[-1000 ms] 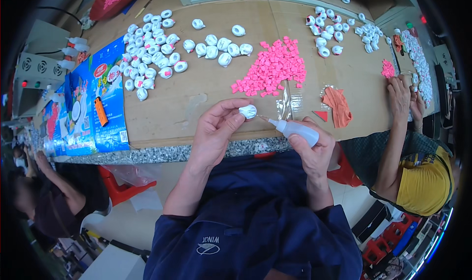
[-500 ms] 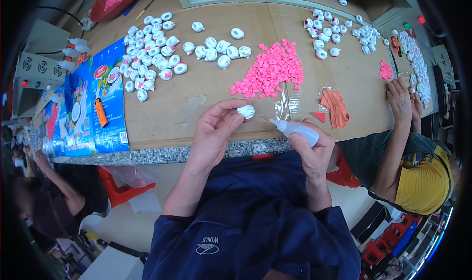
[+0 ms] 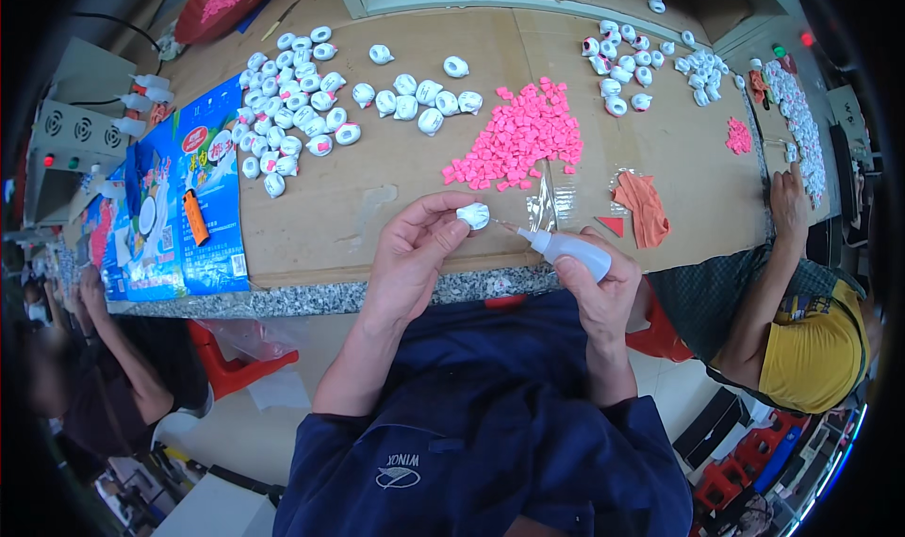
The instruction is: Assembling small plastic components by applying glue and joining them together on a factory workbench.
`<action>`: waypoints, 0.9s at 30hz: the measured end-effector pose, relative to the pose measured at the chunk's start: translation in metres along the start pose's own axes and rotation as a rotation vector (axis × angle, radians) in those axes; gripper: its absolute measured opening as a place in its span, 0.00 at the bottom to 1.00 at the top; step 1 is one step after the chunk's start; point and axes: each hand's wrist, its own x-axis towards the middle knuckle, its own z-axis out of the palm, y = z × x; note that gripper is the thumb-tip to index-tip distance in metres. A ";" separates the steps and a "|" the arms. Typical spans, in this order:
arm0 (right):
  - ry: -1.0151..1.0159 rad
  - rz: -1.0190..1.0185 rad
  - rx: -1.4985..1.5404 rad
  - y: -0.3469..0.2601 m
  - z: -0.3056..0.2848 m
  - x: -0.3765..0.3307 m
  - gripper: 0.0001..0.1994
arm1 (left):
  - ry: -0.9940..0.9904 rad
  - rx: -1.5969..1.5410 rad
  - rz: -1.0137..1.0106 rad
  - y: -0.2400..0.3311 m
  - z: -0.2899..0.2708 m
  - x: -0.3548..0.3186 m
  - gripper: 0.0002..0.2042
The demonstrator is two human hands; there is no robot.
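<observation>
Flat blue printed package (image 3: pixel 203 207) at the table's left edge, red-and-white markings.
</observation>
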 end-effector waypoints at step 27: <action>0.095 0.053 0.134 0.004 -0.003 0.008 0.17 | 0.005 -0.041 0.006 0.001 0.002 -0.002 0.12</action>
